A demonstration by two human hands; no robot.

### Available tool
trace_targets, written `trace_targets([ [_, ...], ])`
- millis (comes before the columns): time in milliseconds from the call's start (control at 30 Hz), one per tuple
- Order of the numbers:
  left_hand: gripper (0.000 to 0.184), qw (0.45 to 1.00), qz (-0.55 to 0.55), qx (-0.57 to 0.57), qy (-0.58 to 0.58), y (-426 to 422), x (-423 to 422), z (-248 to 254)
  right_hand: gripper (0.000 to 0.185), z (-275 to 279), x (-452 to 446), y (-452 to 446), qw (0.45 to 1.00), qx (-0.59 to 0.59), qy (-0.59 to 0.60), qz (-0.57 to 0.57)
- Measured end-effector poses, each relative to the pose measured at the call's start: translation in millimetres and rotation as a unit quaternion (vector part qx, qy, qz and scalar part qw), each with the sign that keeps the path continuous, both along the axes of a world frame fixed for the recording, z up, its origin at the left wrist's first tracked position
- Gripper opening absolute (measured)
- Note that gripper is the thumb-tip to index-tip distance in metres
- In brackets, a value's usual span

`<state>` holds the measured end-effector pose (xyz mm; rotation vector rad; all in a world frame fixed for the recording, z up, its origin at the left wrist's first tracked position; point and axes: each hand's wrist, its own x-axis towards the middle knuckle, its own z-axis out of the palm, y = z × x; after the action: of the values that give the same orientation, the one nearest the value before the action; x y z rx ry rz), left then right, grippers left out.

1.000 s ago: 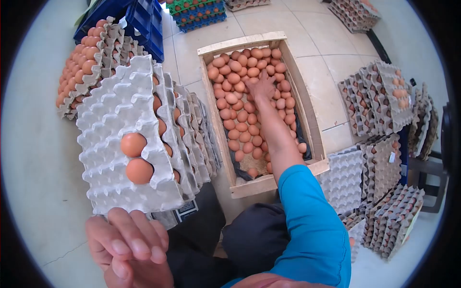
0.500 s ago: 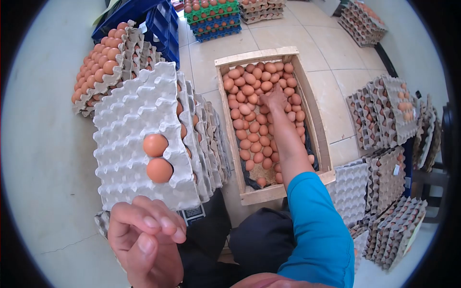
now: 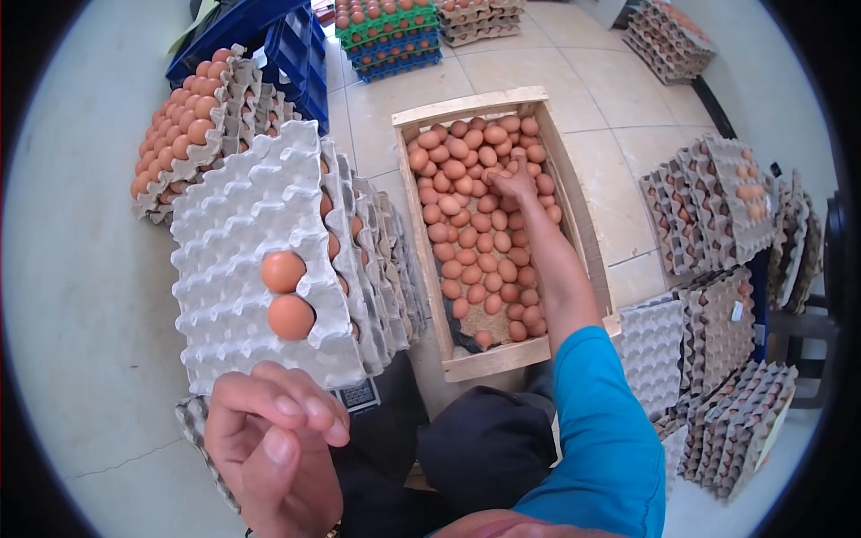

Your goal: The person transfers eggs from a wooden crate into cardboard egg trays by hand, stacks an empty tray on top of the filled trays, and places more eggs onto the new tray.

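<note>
Eggs [image 3: 487, 263], brown and loose, in a wooden crate [image 3: 484, 361] on a tiled floor [image 3: 628, 152]. The crate is open-topped, its long axis running away from the person; the eggs crowd toward its far edge and thin out near its near left corner. Beside its left edge stands a tall stack of grey pulp trays [image 3: 238, 242], with more eggs showing between layers along the right side. Beyond this stack, at upper left, an egg-filled tray [image 3: 184, 117] tops another pile.

A teal sleeve [image 3: 592, 412] leads to the right forearm, which passes over the crate's near right corner. The right hand [image 3: 514, 184] lies in the crate's far half, right of its midline, fingers down among the eggs; whether they close on one cannot be told. Eggs border it closely, the larger share lying to its left and toward the person. Their long axes point in various directions. The left hand [image 3: 278, 439], well apart from the crate, is at the near edge of the uppermost tray, fingers half curled, thumb separate, nothing visible in its grasp; contact with the tray is uncertain. Thus the right hand is nearer the crate's contents, and the left hand nearer a pair of eggs [image 3: 291, 317] aligned along the tray's right edge.
</note>
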<state>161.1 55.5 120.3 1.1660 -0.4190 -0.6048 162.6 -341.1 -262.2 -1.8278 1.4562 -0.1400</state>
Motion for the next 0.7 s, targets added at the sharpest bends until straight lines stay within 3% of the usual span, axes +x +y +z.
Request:
trace_targets([
  [100,0.014,1.0,0.003,0.019,-0.012,-4.0,-3.2,1.9,0.105,-45.4,-4.8,-23.7,0.998,-0.018,-0.055,0.029],
  [200,0.023,0.996,-0.082,0.007,-0.013,-1.0,2.9,2.5,0.1,-55.9,-8.3,-28.2,0.994,-0.025,-0.102,0.03],
  [233,0.021,0.997,-0.065,0.029,-0.025,-4.2,0.7,3.0,0.097,-52.3,-8.6,-25.0,0.993,-0.023,-0.112,0.024],
  [300,0.019,0.996,-0.028,0.071,-0.05,-13.9,-6.0,3.1,0.09,-43.6,-12.2,-18.3,0.97,0.076,-0.232,0.0],
  [433,0.018,0.998,0.005,0.045,-0.032,-24.4,-12.2,-0.6,0.076,7.9,-43.7,3.8,0.855,0.257,-0.448,-0.046],
  [533,0.018,0.996,-0.036,0.073,-0.043,-29.2,-16.6,-0.2,0.072,65.9,-74.7,28.7,0.773,0.351,-0.528,0.033],
  [633,0.022,0.987,-0.112,0.11,-0.043,-44.8,-23.8,-1.0,0.072,116.1,-103.5,67.7,0.698,0.383,-0.602,0.055],
  [700,0.026,0.974,-0.156,0.127,-0.103,-57.3,-28.1,-11.4,0.077,164.7,-126.0,104.0,0.674,0.392,-0.621,0.079],
])
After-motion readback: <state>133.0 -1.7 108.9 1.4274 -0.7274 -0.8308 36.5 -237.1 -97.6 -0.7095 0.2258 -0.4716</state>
